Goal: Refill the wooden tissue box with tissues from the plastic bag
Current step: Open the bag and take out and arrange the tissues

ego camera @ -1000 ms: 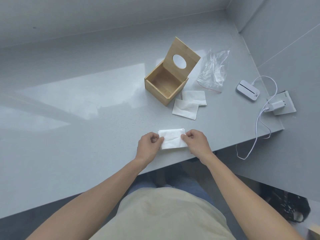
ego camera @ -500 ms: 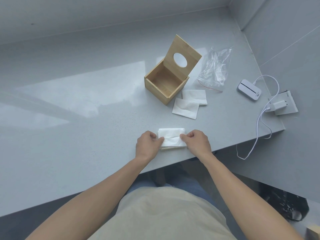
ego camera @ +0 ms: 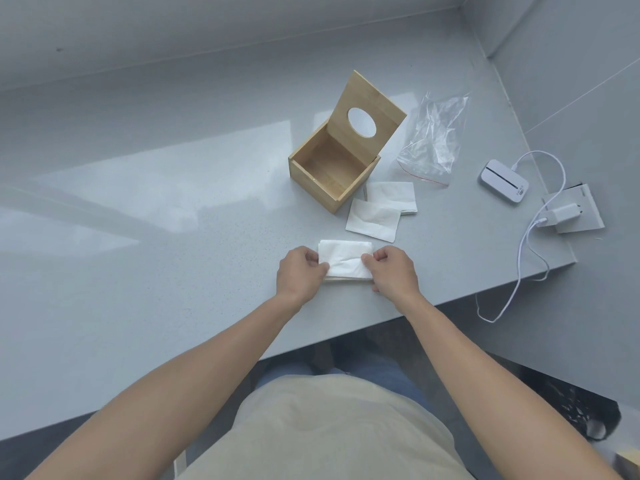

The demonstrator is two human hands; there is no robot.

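Note:
A folded white tissue stack (ego camera: 344, 259) lies on the grey counter near its front edge. My left hand (ego camera: 300, 273) pinches its left end and my right hand (ego camera: 393, 270) pinches its right end. Behind them stands the wooden tissue box (ego camera: 332, 168), its inside bare and its lid with an oval hole tilted up at the back. Two more folded tissues (ego camera: 374, 220) (ego camera: 393, 197) lie flat right of the box. The clear plastic bag (ego camera: 433, 136) lies crumpled further back right.
A small white device (ego camera: 504, 181) with a cable (ego camera: 523, 258) sits at the counter's right, beside a charger plugged into a raised socket panel (ego camera: 571, 213). The counter (ego camera: 138, 209) ends at walls behind and to the right; the cable hangs over its front right corner.
Both hands stay on the tissue stack; the top sheet has been pressed down and the fingers shifted slightly. The view has tilted a little.

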